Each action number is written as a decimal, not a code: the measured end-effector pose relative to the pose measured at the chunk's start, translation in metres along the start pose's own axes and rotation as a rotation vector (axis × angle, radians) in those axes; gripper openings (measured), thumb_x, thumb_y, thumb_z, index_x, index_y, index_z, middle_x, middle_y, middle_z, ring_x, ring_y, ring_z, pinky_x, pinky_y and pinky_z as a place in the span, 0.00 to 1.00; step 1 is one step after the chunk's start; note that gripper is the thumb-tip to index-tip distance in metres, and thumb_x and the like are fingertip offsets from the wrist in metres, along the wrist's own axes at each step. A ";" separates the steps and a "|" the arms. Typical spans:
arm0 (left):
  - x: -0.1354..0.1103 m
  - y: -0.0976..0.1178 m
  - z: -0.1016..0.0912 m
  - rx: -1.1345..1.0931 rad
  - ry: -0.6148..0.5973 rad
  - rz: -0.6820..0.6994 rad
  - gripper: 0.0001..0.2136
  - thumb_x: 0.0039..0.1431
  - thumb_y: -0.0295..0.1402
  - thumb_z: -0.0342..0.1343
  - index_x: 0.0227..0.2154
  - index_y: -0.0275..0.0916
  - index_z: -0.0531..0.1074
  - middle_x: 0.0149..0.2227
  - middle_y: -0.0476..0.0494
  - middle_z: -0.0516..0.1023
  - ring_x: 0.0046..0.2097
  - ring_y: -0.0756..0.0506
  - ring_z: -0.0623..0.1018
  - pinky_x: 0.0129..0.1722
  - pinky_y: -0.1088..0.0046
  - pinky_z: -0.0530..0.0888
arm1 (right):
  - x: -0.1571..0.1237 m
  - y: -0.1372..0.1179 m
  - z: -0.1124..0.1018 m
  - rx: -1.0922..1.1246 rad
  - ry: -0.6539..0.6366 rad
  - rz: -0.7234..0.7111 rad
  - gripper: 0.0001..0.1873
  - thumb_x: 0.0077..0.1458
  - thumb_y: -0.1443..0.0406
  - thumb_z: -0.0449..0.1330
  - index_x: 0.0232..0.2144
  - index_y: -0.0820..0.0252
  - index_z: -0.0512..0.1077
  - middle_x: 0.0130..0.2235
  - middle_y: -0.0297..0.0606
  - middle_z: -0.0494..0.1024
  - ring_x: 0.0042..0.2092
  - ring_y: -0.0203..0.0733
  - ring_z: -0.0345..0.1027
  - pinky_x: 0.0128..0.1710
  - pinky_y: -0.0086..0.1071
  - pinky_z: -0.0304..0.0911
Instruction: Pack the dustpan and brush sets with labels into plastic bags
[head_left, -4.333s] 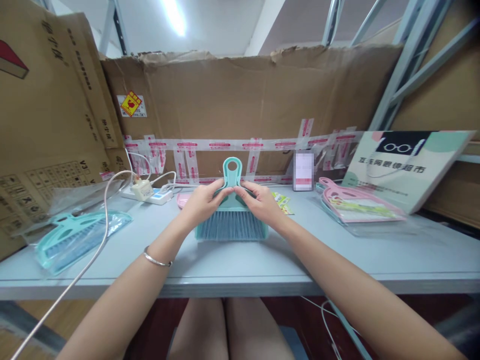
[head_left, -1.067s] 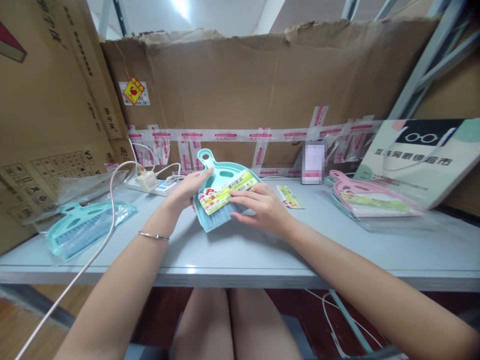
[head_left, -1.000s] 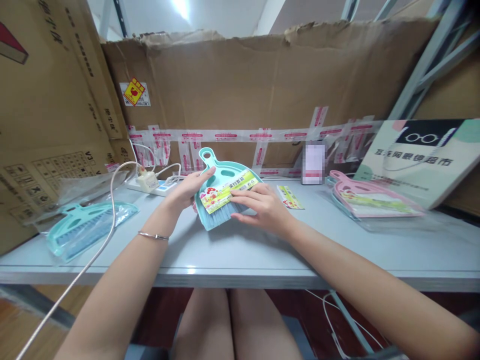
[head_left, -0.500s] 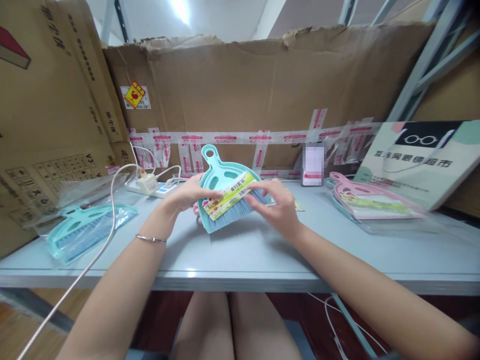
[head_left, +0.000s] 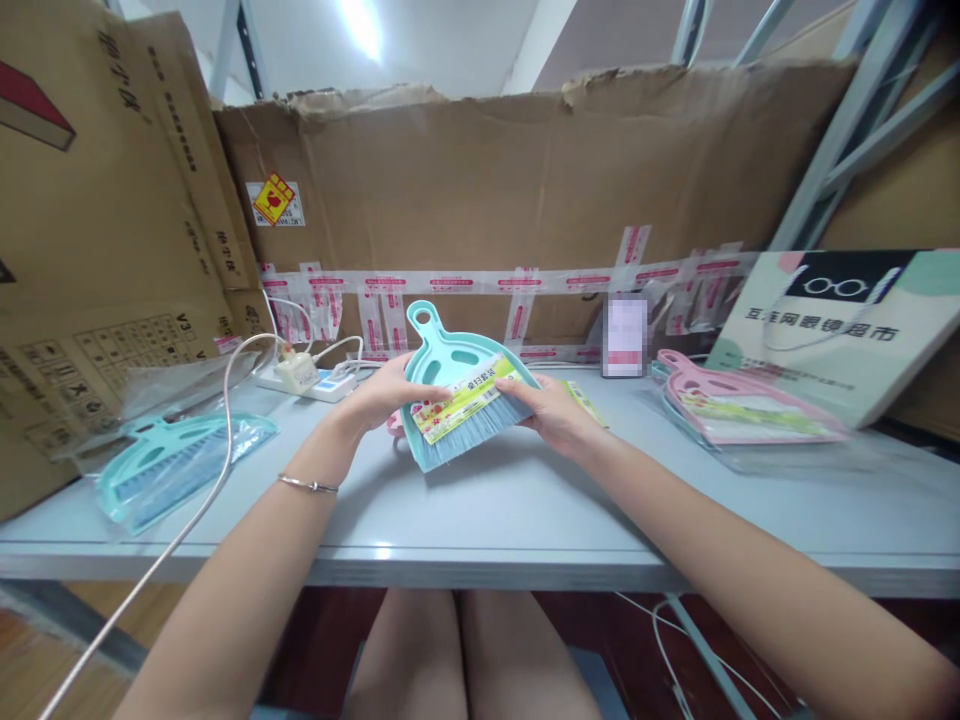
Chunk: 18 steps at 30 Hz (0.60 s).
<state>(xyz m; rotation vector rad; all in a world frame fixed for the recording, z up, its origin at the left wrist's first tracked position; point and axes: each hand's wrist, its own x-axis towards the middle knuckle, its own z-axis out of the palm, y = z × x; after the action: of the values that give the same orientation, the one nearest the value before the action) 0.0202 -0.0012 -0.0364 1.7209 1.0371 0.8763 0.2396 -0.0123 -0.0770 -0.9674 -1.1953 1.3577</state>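
Above the middle of the table I hold a mint-green dustpan (head_left: 459, 345) with a blue-bristled brush (head_left: 480, 425) lying in it. A yellow-green printed label card (head_left: 466, 398) lies across the brush. My left hand (head_left: 390, 393) grips the dustpan's left edge, its thumb pressing on the card. My right hand (head_left: 551, 408) is closed on the right edge, thumb on the card's right end and the fingers behind the pan. Part of a pink item (head_left: 395, 425) shows behind the pan. Another yellow-green card (head_left: 585, 402) lies on the table behind my right hand.
A bagged mint-green dustpan set (head_left: 176, 465) lies at left, crossed by a white cable (head_left: 227, 420). A power strip (head_left: 334, 383) stands behind. At right are a bagged pink dustpan set (head_left: 750, 400), a phone (head_left: 625, 335) and a white printed bag (head_left: 832, 330). Cardboard (head_left: 450, 190) walls the back.
My right hand has moved from pinching the card's upper right end to gripping the dustpan's right edge, fingers now behind it. The left hand keeps its hold.
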 end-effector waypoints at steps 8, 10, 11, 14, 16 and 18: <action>0.001 0.000 -0.005 0.013 0.030 -0.016 0.21 0.40 0.35 0.67 0.38 0.36 0.69 0.37 0.42 0.77 0.36 0.45 0.78 0.34 0.68 0.75 | -0.002 -0.004 0.002 0.042 -0.048 -0.002 0.16 0.40 0.62 0.67 0.35 0.61 0.74 0.37 0.39 0.79 0.38 0.39 0.71 0.40 0.34 0.68; 0.002 0.000 -0.007 0.028 0.057 -0.018 0.21 0.40 0.36 0.68 0.37 0.37 0.69 0.35 0.42 0.77 0.35 0.45 0.78 0.33 0.67 0.75 | -0.003 -0.006 0.002 0.042 -0.081 -0.003 0.16 0.40 0.63 0.67 0.35 0.61 0.74 0.38 0.39 0.79 0.39 0.39 0.71 0.41 0.34 0.68; 0.002 0.000 -0.008 0.040 0.068 -0.011 0.21 0.40 0.36 0.68 0.37 0.37 0.69 0.34 0.42 0.77 0.34 0.45 0.78 0.33 0.68 0.75 | -0.004 -0.007 0.001 0.038 -0.095 -0.002 0.16 0.41 0.63 0.67 0.35 0.61 0.74 0.38 0.39 0.79 0.39 0.39 0.71 0.41 0.34 0.68; 0.001 0.000 -0.009 0.076 0.079 0.017 0.21 0.40 0.37 0.68 0.37 0.38 0.69 0.32 0.44 0.77 0.33 0.46 0.78 0.31 0.68 0.75 | -0.004 -0.008 0.000 0.037 -0.115 0.024 0.16 0.41 0.64 0.66 0.36 0.60 0.74 0.38 0.39 0.79 0.38 0.38 0.71 0.41 0.34 0.68; 0.000 0.000 -0.008 0.101 0.076 0.032 0.21 0.40 0.37 0.67 0.38 0.38 0.70 0.33 0.44 0.77 0.33 0.45 0.78 0.32 0.69 0.75 | -0.004 -0.007 0.000 0.042 -0.121 0.061 0.16 0.42 0.64 0.65 0.37 0.60 0.74 0.39 0.39 0.79 0.38 0.38 0.71 0.42 0.34 0.68; -0.001 -0.001 -0.006 0.127 0.070 0.043 0.21 0.40 0.37 0.67 0.38 0.38 0.70 0.36 0.43 0.77 0.35 0.45 0.77 0.33 0.69 0.74 | -0.004 -0.006 0.000 0.042 -0.130 0.079 0.17 0.42 0.64 0.65 0.37 0.62 0.74 0.39 0.41 0.79 0.40 0.40 0.71 0.42 0.35 0.68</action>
<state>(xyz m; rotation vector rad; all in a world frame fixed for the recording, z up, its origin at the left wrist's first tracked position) 0.0147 -0.0003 -0.0352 1.8355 1.1267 0.9212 0.2412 -0.0167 -0.0712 -0.9161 -1.2311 1.5221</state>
